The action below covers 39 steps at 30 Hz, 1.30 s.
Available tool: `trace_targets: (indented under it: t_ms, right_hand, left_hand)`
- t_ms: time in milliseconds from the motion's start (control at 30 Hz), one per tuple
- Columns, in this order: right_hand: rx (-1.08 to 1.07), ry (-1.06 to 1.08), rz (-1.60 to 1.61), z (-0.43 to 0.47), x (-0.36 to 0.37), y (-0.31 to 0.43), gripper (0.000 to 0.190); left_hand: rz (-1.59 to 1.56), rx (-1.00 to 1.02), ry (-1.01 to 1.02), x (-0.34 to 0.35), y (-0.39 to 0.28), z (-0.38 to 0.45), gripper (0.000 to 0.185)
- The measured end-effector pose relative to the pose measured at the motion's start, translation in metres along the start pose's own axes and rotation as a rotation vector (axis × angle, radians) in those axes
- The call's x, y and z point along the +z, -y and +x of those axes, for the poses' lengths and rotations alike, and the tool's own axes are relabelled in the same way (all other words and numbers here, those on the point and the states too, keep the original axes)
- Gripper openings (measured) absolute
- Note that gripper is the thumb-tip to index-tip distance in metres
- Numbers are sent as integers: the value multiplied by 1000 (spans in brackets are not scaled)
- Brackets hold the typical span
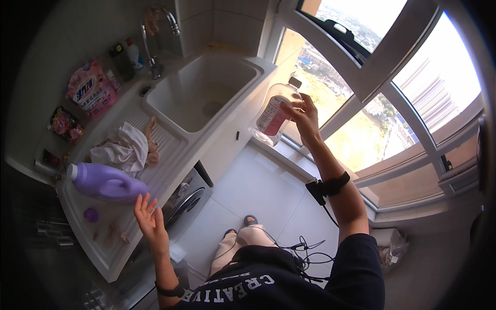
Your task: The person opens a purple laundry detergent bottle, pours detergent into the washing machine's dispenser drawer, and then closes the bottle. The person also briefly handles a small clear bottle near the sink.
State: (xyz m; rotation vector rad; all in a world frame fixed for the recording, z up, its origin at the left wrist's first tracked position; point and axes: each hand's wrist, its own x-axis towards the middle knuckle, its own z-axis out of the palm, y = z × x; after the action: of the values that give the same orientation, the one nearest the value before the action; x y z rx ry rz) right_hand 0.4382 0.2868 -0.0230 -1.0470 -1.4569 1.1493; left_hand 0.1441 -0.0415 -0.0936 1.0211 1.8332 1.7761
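Note:
A clear plastic bottle [274,112] with a dark cap and a pink label bearing writing is gripped in my right hand [306,120], held up in front of the window. The bottle looks nearly empty, and its cap is on. My left hand [151,223] holds nothing; its fingers are apart, palm up, by the base of a purple detergent jug [104,182]. Whether the fingertips touch the jug I cannot tell. The jug lies on the ribbed drainboard [170,141] with its white neck toward the wall. Near it rests a purple cap [91,215].
Crumpled white cloth [126,147] lies on the drainboard beside the sink basin [205,97] and faucet [155,58]. A pink detergent pouch [93,91] and bottles [133,54] line the wall. Below is a front-loading washing machine [190,201]. Black cables [306,252] hang beside my legs.

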Motion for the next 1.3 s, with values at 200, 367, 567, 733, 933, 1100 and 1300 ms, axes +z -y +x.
trace_targets:
  t_ms: [200, 367, 567, 733, 933, 1100, 1300]
  right_hand:
    - [30, -50, -123, -76, -106, -12, 64]
    - [16, 105, -144, -145, -167, -14, 51]
    - [-74, 449, -406, -197, -192, -14, 60]
    - [-68, 655, -414, -208, -179, -18, 62]
    - [-78, 760, -373, -199, -139, -26, 62]
    - [-62, 785, -363, -192, -89, -24, 60]
    - [-165, 682, -485, -175, -47, -11, 55]
  left_hand:
    - [-67, -12, 342, 99, -23, -26, 49]
    - [-2, 84, 615, 200, -59, -64, 57]
    - [-38, 368, 764, 276, -104, -102, 81]
    - [143, 622, 792, 269, -106, -106, 52]
    - [200, 499, 783, 229, -87, -101, 41]
    - [152, 328, 784, 194, -77, -73, 38]
    - [218, 319, 568, 185, -63, -38, 22]
